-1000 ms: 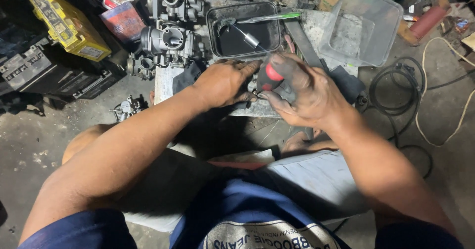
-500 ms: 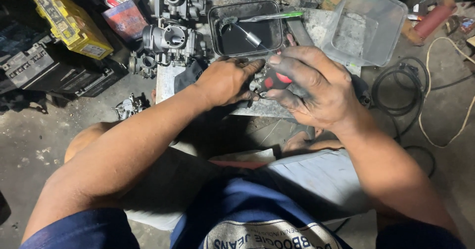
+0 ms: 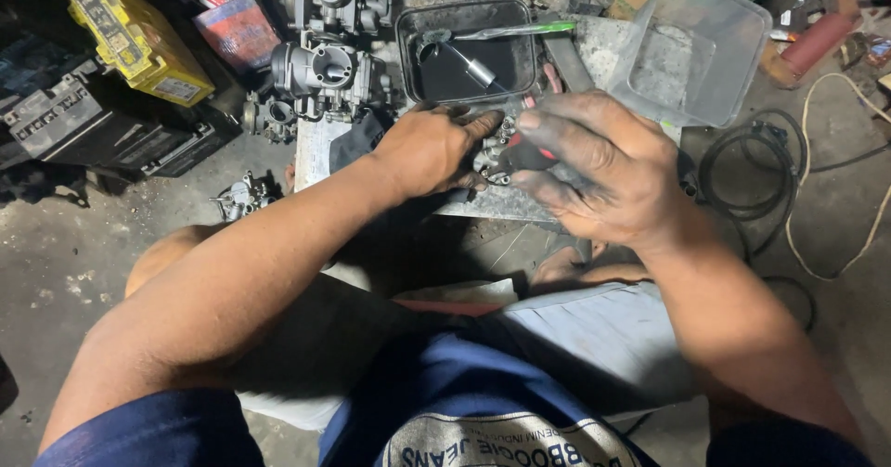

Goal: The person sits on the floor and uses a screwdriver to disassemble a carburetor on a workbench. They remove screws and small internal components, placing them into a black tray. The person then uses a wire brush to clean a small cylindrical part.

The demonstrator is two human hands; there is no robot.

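Observation:
My left hand point(image 3: 429, 151) grips a small grey metal engine part point(image 3: 494, 148) and holds it down on a flat stone slab point(image 3: 501, 205). My right hand point(image 3: 603, 165) is closed around a screwdriver with a red and black handle point(image 3: 531, 157), its end pressed against that part. The screwdriver's tip is hidden between my fingers. Just beyond my hands stands a black tray point(image 3: 466, 51) holding a green-handled brush point(image 3: 515, 31) and a small metal cylinder point(image 3: 480, 71).
Several grey carburettor bodies point(image 3: 327, 66) lie at the slab's far left. A clear plastic tub point(image 3: 694, 47) stands at the far right, a yellow box point(image 3: 135, 38) and black battery point(image 3: 102, 133) at left. Black cable coils point(image 3: 752, 175) lie on the concrete floor.
My right hand has turned on the screwdriver handle, fingers spreading over it. My left hand has stayed on the metal part.

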